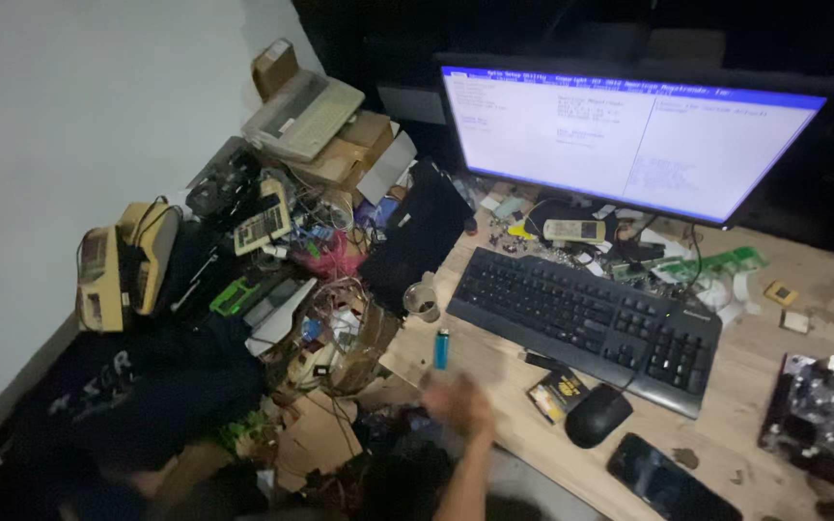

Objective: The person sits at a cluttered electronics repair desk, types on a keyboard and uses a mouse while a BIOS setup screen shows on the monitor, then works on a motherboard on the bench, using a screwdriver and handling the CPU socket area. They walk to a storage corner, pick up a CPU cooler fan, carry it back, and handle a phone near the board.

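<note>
Reaching out over the near edge of the desk (494, 367) is one hand (460, 403), blurry, so I cannot tell if its fingers are open or closed, or if it holds anything. I also cannot tell for sure which hand it is; it comes up from the bottom of the picture on a bare arm. No other hand shows. Just past the hand lies a blue lighter (442, 348), flat on the wood, close to the hand but not touching it. A little glass cup (423, 298) stands beyond the lighter, near the desk's left edge. To the right of the lighter is a black keyboard (586, 316), lying slanted across the desk. A black mouse (597, 416) sits just in front of the keyboard, and a small black and yellow box (557, 393) lies just beside the mouse. A dark phone (673, 479) lies flat near the bottom edge. A lit screen (625, 140) stands behind the keyboard. A circuit board (827, 410) sits at the far right. Left of the desk is a big pile of wires, boxes and old machines (291, 251).
</note>
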